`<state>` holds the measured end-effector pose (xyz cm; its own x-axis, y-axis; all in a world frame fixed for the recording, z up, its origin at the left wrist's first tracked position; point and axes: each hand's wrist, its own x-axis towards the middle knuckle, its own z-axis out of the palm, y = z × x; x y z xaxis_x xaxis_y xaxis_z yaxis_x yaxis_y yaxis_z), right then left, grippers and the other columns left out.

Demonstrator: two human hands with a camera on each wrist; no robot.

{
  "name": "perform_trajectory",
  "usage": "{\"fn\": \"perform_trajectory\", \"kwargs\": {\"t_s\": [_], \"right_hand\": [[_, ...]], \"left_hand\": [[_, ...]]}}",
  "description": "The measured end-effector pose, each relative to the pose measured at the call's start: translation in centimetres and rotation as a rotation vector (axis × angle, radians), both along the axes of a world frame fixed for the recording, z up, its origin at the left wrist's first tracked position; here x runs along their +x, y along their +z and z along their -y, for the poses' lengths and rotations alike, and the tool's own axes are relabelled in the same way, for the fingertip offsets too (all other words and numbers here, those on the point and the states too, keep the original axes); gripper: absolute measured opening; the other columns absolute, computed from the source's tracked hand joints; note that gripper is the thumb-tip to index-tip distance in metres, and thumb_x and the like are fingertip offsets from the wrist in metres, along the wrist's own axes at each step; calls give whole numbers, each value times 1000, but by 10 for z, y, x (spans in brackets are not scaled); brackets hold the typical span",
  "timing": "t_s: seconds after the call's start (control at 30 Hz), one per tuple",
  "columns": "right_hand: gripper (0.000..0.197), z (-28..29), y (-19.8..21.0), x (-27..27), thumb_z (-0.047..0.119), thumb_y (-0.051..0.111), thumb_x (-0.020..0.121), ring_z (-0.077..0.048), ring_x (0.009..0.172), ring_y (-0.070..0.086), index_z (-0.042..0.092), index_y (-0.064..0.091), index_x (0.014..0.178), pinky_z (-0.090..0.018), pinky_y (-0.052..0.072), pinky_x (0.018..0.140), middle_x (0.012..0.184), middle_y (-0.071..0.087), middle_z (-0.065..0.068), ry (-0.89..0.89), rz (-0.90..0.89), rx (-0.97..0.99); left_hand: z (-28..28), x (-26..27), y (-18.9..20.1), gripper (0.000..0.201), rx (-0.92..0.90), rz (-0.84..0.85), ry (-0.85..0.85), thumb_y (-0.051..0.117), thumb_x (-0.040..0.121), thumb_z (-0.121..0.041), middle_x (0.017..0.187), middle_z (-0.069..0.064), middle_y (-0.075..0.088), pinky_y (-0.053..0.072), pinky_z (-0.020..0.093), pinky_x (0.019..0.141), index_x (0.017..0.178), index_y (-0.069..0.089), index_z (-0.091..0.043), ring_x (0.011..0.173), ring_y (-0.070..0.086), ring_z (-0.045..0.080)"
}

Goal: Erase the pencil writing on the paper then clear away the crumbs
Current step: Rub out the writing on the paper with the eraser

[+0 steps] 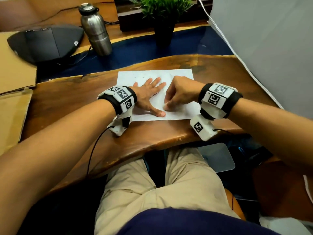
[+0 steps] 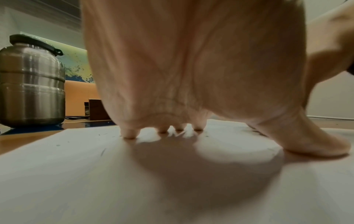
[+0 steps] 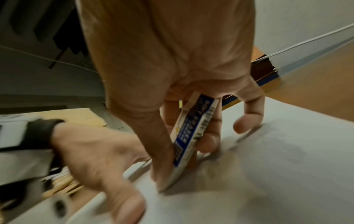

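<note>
A white sheet of paper [image 1: 177,75] lies on the wooden table [image 1: 67,97]. My left hand [image 1: 149,94] lies flat on the sheet with fingers spread and thumb out, pressing it down; its fingertips [image 2: 130,134] touch the paper [image 2: 76,174]. My right hand [image 1: 179,94] pinches a white eraser in a blue-and-white sleeve [image 3: 191,136] between thumb and fingers, its bare end down on the paper [image 3: 277,166] near the left thumb. Small dark crumbs [image 2: 57,145] and faint pencil marks [image 1: 143,76] dot the sheet beyond the left fingers.
A steel bottle [image 1: 95,29] stands at the back left beside a dark grey bag [image 1: 45,43]. A potted plant [image 1: 163,19] is behind the paper. Cardboard [image 1: 13,82] lies at the left. A white board [image 1: 264,44] leans at the right.
</note>
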<state>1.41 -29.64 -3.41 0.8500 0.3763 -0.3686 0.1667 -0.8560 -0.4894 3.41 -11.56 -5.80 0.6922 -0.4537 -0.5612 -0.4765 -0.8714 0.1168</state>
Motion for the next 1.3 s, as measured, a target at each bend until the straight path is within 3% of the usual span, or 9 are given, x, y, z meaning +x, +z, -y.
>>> {"fn": "perform_trajectory", "kwargs": {"t_s": [0.17,0.27,0.37,0.53,0.67,0.9,1.0,1.13,1.3], "right_hand": [[19,-1,2,21,30,88,74,-12,85,68,16,82,86,-22,53,75,81,75,2,-135,120,65],[18,4,-4,8,31,87,74,-12,80,68,17,81,84,-20,51,63,84,76,1,-32,96,19],[20,4,-1,2,33,87,73,-7,78,64,19,81,87,-18,47,61,85,75,5,46,38,-40],[16,-1,2,22,27,88,73,-14,87,68,18,82,83,-23,52,72,79,74,4,-122,117,58],[17,9,0,14,29,88,74,-7,73,64,19,81,85,-17,46,59,81,74,4,-31,24,2],[19,40,1,33,33,83,80,-8,72,60,18,80,91,-19,44,58,83,73,3,-240,-9,29],[18,41,-1,37,34,83,79,-9,73,62,18,80,88,-20,45,59,83,74,4,-225,-9,28],[17,42,-1,38,33,84,78,-6,68,62,18,81,86,-18,45,58,80,75,4,-208,-4,44],[17,43,-4,38,33,84,79,-5,64,61,18,81,86,-16,43,55,76,74,6,-219,5,40]], "left_hand": [[2,-3,1,128,13,13,4,51,59,-86,159,-6,-31,-4,62,117,152,-20,-33,149,-21,21],[2,-3,1,126,1,23,1,54,65,-83,159,-6,-31,-4,63,117,152,-20,-32,149,-21,22],[1,-3,0,130,-4,23,-5,49,57,-87,159,-6,-31,-4,63,116,152,-21,-33,149,-21,22],[2,-4,-1,130,3,29,3,48,55,-87,159,-6,-30,-5,63,117,152,-20,-33,149,-21,22],[1,-1,-2,128,9,42,-5,46,57,-88,159,-6,-31,-5,63,116,152,-20,-34,149,-21,22],[-7,-6,7,115,165,129,-63,29,66,-92,161,-5,-24,-15,60,115,153,-18,-34,149,-19,21],[-10,-22,12,107,151,276,-208,17,75,-89,162,-3,-20,-15,59,116,155,-14,-26,149,-21,18],[11,-65,6,90,-66,122,-552,16,87,-79,161,-9,-20,-23,49,114,156,-12,-28,147,-24,13],[-10,-37,-2,89,10,113,-299,10,84,-80,160,-9,-23,-22,49,115,153,-19,-31,148,-21,12]]}}
